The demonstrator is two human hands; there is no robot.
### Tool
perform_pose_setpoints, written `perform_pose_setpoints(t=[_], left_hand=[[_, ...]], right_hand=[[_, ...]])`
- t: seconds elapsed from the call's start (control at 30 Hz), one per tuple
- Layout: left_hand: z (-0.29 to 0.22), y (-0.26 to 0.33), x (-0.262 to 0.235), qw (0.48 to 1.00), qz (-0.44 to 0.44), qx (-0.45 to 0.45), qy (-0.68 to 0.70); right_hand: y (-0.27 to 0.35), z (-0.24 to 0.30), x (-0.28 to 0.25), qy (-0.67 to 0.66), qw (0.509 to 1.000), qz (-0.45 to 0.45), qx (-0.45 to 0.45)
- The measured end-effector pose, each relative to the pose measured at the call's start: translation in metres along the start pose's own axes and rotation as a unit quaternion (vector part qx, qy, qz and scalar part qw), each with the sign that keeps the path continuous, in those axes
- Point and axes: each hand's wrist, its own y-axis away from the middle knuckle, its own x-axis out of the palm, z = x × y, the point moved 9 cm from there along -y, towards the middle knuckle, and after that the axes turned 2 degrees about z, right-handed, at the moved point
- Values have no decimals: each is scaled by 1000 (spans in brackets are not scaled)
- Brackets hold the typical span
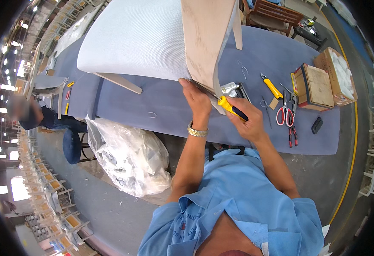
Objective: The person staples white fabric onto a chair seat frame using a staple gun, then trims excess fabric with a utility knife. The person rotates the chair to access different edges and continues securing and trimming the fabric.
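A chair with white woven upholstery point(131, 40) and a pale bare-wood frame point(202, 34) lies tipped on the blue-grey covered table. My right hand point(250, 118) is wrapped round the yellow and black handle of a screwdriver point(226, 103). Its thin shaft points left and away, reaching the seam where fabric meets wood. Closed around the front of the shaft, my left hand point(197, 100) has its fingertips against the fabric's lower edge. The very tip is hard to make out there. Just beyond my right hand lies a silver and black staple gun point(234, 89), partly hidden.
On the table's right lie a yellow utility knife point(272, 86), red-handled scissors point(285, 114), pliers point(293, 137) and a black block point(317, 125). Boxes point(316, 87) stand at the right end. A plastic bag point(129, 155) sits below the front edge. Another person point(46, 117) is at left.
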Motion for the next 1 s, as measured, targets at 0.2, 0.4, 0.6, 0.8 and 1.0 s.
perform_pose_setpoints(t=[0.2,0.4,0.6,0.8,1.0], left_hand=[[23,-4,-8,999,15,-27,29],[31,-6,-10,994,3,-58,96],[41,-5,-14,990,7,-83,112],[39,-3,-16,994,37,-78,73],[39,-3,-20,996,57,-69,23]], right_hand=[[0,-4,6,-30,999,5,9],[-4,-7,6,-13,1000,-1,-14],[3,-30,22,-131,985,67,90],[2,-30,23,-138,989,39,47],[-2,-22,19,-93,995,33,24]])
